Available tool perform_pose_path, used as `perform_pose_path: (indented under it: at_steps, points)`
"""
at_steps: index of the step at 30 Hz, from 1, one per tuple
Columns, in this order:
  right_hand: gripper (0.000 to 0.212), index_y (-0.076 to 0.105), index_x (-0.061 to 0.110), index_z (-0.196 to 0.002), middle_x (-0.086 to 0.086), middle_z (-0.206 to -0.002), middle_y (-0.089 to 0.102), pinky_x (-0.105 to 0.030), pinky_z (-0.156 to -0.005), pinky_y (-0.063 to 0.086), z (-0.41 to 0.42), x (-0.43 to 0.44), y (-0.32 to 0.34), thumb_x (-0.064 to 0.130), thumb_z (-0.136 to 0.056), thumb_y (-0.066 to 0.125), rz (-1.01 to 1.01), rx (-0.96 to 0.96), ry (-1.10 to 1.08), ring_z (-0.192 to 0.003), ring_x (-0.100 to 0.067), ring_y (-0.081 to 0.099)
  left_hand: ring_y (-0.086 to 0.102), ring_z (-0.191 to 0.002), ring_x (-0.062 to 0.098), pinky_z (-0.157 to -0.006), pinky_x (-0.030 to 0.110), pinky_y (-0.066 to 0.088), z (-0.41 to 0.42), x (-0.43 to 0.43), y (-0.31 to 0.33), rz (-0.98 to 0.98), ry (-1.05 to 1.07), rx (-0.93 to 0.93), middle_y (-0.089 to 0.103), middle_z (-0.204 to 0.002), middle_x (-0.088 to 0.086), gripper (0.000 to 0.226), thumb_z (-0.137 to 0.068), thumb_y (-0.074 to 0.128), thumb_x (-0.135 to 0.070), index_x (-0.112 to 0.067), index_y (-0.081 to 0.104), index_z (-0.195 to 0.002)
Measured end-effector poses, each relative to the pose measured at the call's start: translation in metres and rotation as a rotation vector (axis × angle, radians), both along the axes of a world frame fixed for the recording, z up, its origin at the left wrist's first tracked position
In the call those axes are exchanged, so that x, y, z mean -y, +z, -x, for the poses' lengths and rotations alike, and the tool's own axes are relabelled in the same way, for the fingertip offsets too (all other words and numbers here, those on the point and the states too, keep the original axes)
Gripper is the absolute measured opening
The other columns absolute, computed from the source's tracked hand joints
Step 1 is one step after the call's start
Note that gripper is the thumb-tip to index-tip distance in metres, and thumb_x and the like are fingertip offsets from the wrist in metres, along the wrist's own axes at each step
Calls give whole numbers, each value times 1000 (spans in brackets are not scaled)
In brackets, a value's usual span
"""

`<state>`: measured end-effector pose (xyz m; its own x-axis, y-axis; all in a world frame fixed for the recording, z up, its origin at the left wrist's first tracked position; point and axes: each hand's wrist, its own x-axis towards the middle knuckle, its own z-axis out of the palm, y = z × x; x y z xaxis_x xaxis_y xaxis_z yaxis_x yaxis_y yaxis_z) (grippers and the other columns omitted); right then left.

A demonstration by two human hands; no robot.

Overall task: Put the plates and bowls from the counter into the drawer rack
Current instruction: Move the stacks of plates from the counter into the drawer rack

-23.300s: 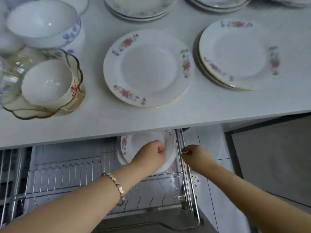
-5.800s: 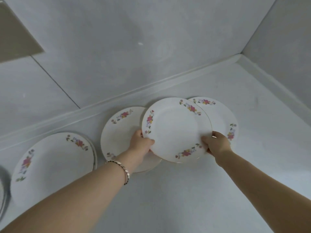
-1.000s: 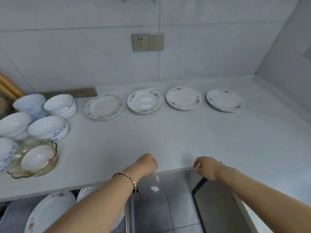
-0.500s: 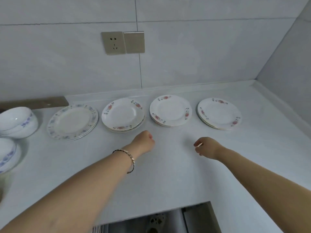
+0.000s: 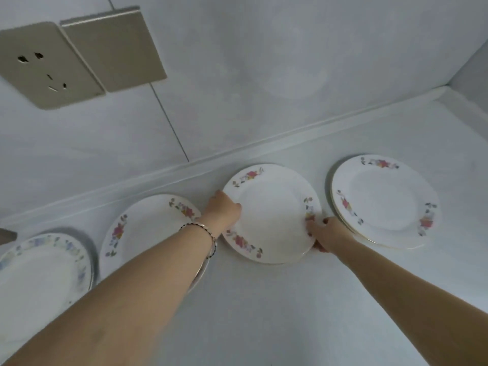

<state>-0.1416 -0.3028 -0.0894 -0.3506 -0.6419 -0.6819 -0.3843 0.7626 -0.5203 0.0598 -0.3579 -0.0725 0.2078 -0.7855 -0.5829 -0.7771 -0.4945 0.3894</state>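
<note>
Fingers of the left hand (image 5: pixel 224 207) are clamped on the far left rim of the grasped plate (image 5: pixel 272 215), thumb on top. Fingers of the right hand (image 5: pixel 327 233) are clamped on its near right rim. This red-flowered plate lies flat near the back edge of the desk (image 5: pixel 264 313), third from the left in the row. Whether it has left the surface, or rests on another plate, cannot be told. Half a second earlier both hands hovered short of the row, curled and holding nothing. The reach is thus complete and the grasp made, so the next transfer to the drawer rack, out of view here, is judged to begin with a lift. Count along the back edge: four plate positions. From the left these are a blue-flowered plate (image 5: pixel 45 265), a second plate (image 5: pixel 148 233) partly under the left forearm, the grasped plate, and a right-hand stack (image 5: pixel 385 202) of at least two plates. Bowls in view: none. The wall carries one socket (image 5: pixel 50 64) and one switch (image 5: pixel 113 48).
</note>
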Motion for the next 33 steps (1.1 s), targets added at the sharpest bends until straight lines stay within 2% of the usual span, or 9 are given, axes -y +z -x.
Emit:
perform_pose_path:
  at_steps: [2,7,15,18,20,23,25,28,33]
  points:
    - [28,50,1,-109,-13,-83,62,-45,-81,57,-4,11,-8,23,-92,54,10,35,-49,-86,-31,62,49,-125,36,-101,39,43,1,15,-13,-7,-5,63,44,-140,20,48,-92,45,-15,2,38,-137]
    - [38,49,1,-122,-14,-97,59,-48,-82,56,-3,9,-15,18,-90,58,58,11,-65,-89,-32,60,50,-125,36,-102,40,45,-7,20,-26,-28,28,11,49,-137,19,49,-90,49,-11,1,38,-136]
    - [18,61,10,-99,-12,-94,67,-43,-87,51,20,-60,20,20,-84,61,204,-103,-14,-96,-35,64,57,-86,22,-62,24,41,-9,-62,17,38,30,-163,64,-103,12,31,-81,62,-12,0,60,-110]
    - [29,64,9,-109,-11,-92,66,-38,-85,49,35,-93,44,20,-83,62,274,-122,44,-90,-29,63,56,-82,21,-61,25,44,-4,-112,42,54,85,-245,60,-90,6,8,-80,63,-10,-8,58,-86]
    - [27,65,10,-108,-12,-92,68,-39,-86,49,42,-118,61,19,-83,61,299,-112,80,-92,-32,64,57,-78,22,-63,26,48,0,-148,58,66,132,-296,60,-81,5,16,-80,61,-7,-14,52,-69]
    - [24,66,11,-106,-15,-97,70,-39,-87,50,48,-163,79,18,-83,61,338,-86,117,-96,-35,65,61,-82,25,-76,35,55,7,-210,75,76,217,-345,60,-86,7,7,-81,61,-5,-6,55,-85]
    - [19,66,13,-100,-14,-92,69,-37,-84,50,52,-199,87,18,-83,60,345,-74,158,-91,-33,65,64,-93,29,-84,40,57,8,-253,81,91,279,-369,64,-102,11,23,-79,62,-5,-3,58,-102]
    - [17,66,11,-97,-12,-88,65,-38,-84,51,55,-253,97,18,-82,61,364,-75,227,-83,-28,60,67,-98,33,-82,42,58,9,-322,91,114,347,-372,67,-111,18,41,-74,63,-5,1,61,-114]
    - [18,66,10,-99,-12,-87,64,-35,-78,49,45,-344,113,17,-83,60,371,-71,330,-87,-31,62,66,-93,32,-68,36,58,1,-432,105,118,437,-384,66,-111,20,37,-78,61,-1,6,60,-114]
